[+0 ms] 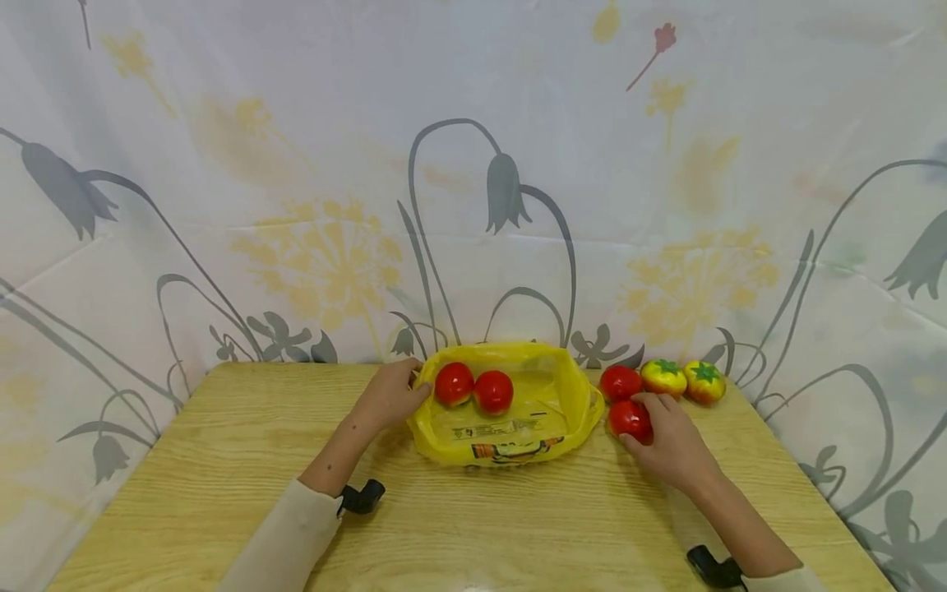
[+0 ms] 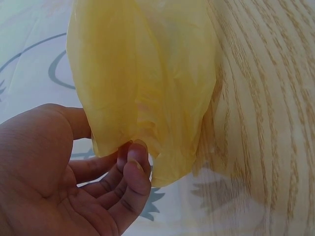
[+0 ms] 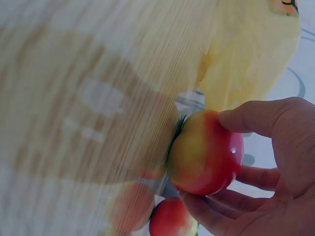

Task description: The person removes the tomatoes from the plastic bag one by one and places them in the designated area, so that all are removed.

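Observation:
My left hand (image 1: 390, 395) pinches the left edge of a yellow plastic bag (image 1: 441, 440), which stands open on the table. In the left wrist view its fingers curl at the edge of the thin bag (image 2: 182, 98). Two red toy tomatoes (image 1: 454, 384) lie inside, toward the left. Right of the bag, my right hand (image 1: 672, 444) grips another red tomato (image 1: 629, 420) between thumb and fingers. The right wrist view shows this tomato (image 3: 206, 152) with yellow patches and its green leaf side against the tabletop.
Behind the gripped tomato sits one more red tomato (image 1: 620, 383). Beside it are two yellow-red tomatoes with green leaves, one nearer (image 1: 663, 378) and one farther right (image 1: 705, 382). A flower-patterned curtain (image 1: 473, 205) hangs behind the wooden table (image 1: 473, 526).

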The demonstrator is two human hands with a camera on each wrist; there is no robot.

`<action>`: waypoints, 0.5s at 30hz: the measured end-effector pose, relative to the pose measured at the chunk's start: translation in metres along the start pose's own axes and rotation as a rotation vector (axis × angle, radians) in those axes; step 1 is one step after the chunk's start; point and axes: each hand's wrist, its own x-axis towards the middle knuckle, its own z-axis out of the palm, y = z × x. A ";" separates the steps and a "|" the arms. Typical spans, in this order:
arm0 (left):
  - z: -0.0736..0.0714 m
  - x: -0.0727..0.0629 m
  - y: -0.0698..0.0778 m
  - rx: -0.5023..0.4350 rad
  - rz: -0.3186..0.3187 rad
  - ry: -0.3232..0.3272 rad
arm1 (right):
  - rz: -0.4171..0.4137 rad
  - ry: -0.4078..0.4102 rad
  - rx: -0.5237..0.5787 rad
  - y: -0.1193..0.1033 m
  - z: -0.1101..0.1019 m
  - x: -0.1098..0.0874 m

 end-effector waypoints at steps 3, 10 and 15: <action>0.000 0.000 0.001 -0.001 -0.002 -0.001 | 0.001 -0.008 0.001 0.000 -0.001 0.000; 0.001 -0.001 -0.001 0.000 -0.010 0.001 | 0.002 -0.007 0.005 -0.001 0.000 -0.001; 0.002 0.001 -0.002 0.008 -0.012 -0.009 | -0.001 0.005 0.001 -0.002 -0.002 -0.001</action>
